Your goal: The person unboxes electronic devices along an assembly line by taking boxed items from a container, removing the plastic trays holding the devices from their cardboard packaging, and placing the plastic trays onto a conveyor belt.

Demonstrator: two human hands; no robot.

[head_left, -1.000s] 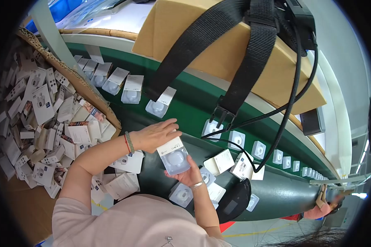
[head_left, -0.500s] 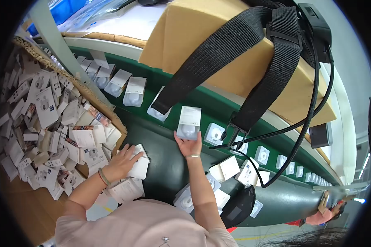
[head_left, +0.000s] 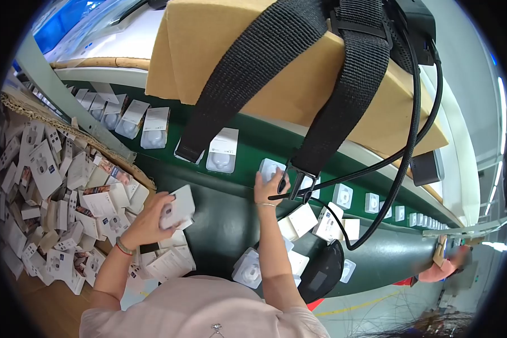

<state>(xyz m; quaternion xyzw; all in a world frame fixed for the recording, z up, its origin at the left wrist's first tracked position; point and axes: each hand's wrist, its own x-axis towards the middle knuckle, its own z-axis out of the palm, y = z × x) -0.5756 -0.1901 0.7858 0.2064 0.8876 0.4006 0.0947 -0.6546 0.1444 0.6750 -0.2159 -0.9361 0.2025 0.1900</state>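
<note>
One white box (head_left: 178, 207) gripped in left hand (head_left: 151, 219), one plastic tray (head_left: 270, 168) in right hand (head_left: 269, 188).

No readable text for you right now: the print on your piled white boxes (head_left: 45, 170) is far too small.

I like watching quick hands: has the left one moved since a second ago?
Yes. The left hand has moved left, much closer to the big cardboard carton, and now holds a white box.
</note>
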